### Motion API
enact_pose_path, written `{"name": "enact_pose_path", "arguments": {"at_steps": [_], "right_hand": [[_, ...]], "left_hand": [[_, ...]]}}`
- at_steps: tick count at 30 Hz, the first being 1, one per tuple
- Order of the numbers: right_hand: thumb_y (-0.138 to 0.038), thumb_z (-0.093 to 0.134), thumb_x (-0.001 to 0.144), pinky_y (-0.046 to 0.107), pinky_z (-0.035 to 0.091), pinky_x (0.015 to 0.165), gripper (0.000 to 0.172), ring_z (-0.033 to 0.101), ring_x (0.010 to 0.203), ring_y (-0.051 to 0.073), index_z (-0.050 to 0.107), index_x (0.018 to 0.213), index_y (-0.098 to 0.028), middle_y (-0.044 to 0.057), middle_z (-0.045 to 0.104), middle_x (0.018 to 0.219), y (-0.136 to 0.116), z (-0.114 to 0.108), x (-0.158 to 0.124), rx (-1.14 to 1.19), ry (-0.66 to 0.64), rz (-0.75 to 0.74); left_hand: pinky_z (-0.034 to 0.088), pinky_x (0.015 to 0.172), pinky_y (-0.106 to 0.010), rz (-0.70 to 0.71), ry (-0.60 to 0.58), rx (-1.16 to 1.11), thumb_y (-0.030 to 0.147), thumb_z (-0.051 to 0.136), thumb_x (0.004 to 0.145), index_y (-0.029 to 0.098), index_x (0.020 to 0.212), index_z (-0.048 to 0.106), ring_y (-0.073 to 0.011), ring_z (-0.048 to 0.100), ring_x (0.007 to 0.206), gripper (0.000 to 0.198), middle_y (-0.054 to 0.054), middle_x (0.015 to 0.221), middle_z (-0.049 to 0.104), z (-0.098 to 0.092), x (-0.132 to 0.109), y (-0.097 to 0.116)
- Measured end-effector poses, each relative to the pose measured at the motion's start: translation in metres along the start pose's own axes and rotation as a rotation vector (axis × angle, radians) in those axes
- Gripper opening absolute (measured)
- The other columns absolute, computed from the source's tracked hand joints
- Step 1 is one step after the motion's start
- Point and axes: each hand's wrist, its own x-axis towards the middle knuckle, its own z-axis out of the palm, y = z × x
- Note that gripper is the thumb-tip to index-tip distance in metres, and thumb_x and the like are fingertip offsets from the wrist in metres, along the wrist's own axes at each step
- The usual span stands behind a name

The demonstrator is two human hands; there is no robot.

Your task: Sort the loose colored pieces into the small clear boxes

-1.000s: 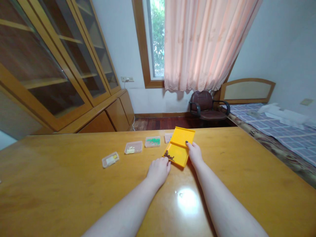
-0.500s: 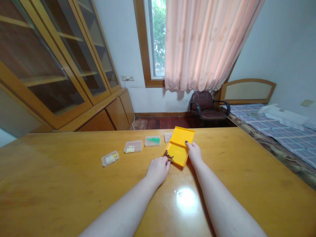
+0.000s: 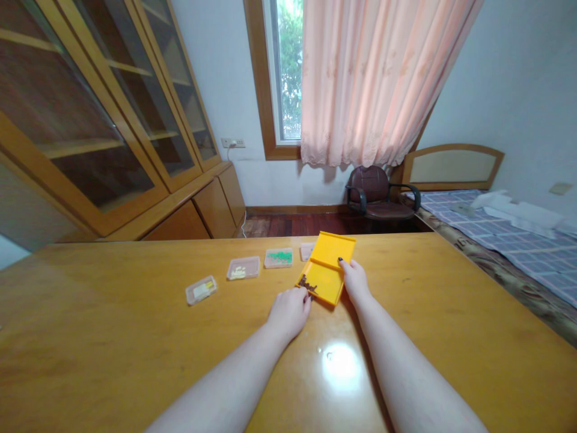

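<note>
A yellow hinged plastic box (image 3: 328, 279) lies opened out flat and tilted, its lid (image 3: 334, 248) pointing away from me. Small dark brown pieces (image 3: 307, 284) are heaped in its near left corner. My right hand (image 3: 356, 281) grips the box's right side near the hinge, thumb over the edge. At the lower left corner is my left hand (image 3: 291, 307), fingers curled in against the box and the brown pieces. Its fingertips are partly hidden, so whether it grips the box edge or a piece is unclear.
Left of the yellow box, clear plastic boxes stand in a row: one with green pieces (image 3: 279, 257), one with cream pieces (image 3: 243, 268), one with white and yellow pieces (image 3: 201, 290). Another clear box (image 3: 307, 251) is partly hidden behind the yellow one. Beyond the wooden table (image 3: 180, 361) stands a chair (image 3: 378, 192).
Almost nothing differs. My left hand has shifted very slightly at the box's corner; the yellow box and my right hand stay in place.
</note>
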Motion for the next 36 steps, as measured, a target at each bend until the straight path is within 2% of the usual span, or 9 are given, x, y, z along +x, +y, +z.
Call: {"name": "enact_pose_path", "arguments": {"at_steps": [16, 24, 36], "right_hand": [[-0.046, 0.065, 0.059, 0.03, 0.048, 0.058, 0.035, 0.063, 0.068, 0.023, 0.063, 0.073, -0.015, 0.008, 0.07, 0.075, 0.001, -0.001, 0.0, -0.083, -0.013, 0.004], [-0.045, 0.064, 0.061, 0.031, 0.049, 0.061, 0.035, 0.064, 0.072, 0.024, 0.063, 0.079, -0.015, 0.008, 0.071, 0.08, 0.006, 0.0, 0.003, -0.052, -0.042, 0.005], [-0.045, 0.06, 0.065, 0.03, 0.049, 0.063, 0.035, 0.064, 0.073, 0.023, 0.065, 0.083, -0.016, 0.006, 0.07, 0.083, 0.013, -0.001, 0.006, -0.139, -0.042, -0.031]], "left_hand": [[0.04, 0.064, -0.026, 0.043, 0.005, -0.006, 0.028, 0.039, 0.086, 0.02, 0.081, 0.058, -0.0163, 0.061, 0.076, 0.02, -0.004, 0.085, 0.066, 0.002, 0.001, -0.001], [0.041, 0.07, -0.027, 0.002, -0.046, -0.005, 0.029, 0.039, 0.086, 0.02, 0.084, 0.059, -0.0175, 0.06, 0.08, 0.022, -0.005, 0.086, 0.065, -0.001, 0.001, 0.001], [0.04, 0.067, -0.026, 0.021, 0.001, 0.0, 0.028, 0.041, 0.085, 0.021, 0.081, 0.058, -0.0168, 0.06, 0.077, 0.019, -0.003, 0.084, 0.065, 0.005, 0.002, -0.004]]}}
